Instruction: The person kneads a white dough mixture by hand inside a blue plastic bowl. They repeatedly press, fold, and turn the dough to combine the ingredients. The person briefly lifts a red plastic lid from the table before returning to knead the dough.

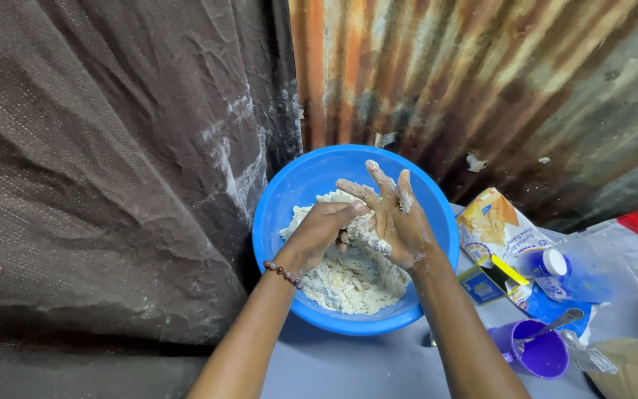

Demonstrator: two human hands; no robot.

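Note:
A round blue plastic bowl [282,193] sits on a grey surface and holds crumbly pale dough [348,281]. Both of my hands are over the bowl. My left hand [320,230], with a bead bracelet at the wrist, curls its fingers against the palm of my right hand [396,220], pressing a lump of dough between them. My right hand stands upright with fingers spread and is smeared with white flour and dough bits.
To the right lie an orange-and-white flour bag [490,222], a small blue-and-yellow box [490,279], a white-capped blue bottle [548,263] and a purple cup [534,353] with a metal spoon. Brown cloth hangs at left; rusty corrugated sheet stands behind.

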